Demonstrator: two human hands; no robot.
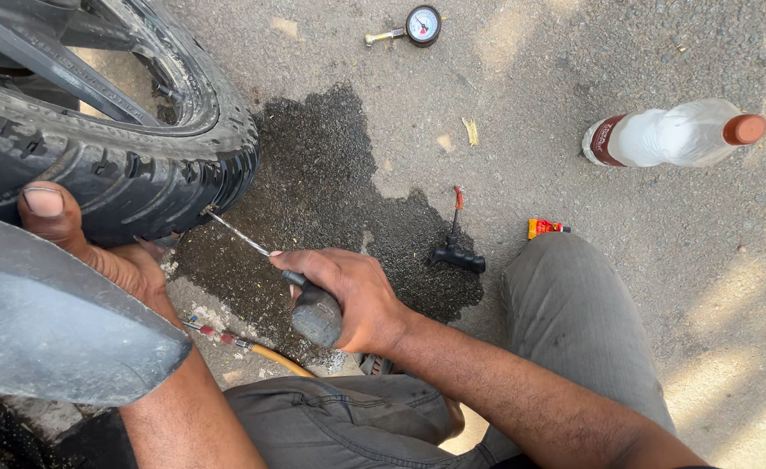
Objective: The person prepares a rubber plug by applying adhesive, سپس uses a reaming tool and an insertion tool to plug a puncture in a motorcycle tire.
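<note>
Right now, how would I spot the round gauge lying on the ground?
Start at the tyre on the left and look up past the dark wet patch on the asphalt. The pressure gauge lies near the top edge, the only thing with a round white dial and brass stem.

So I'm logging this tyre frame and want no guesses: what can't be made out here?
Head view only:
- Tool tip: where the shaft meets the tyre, the tread hides it.
- Left hand: fingers hidden behind the tyre, only the thumb shows.
- Gauge dial: too small to read.
- Hose: its ends pass under the right hand and the mudguard.
- Wheel: cut off by the top-left edge.
</note>
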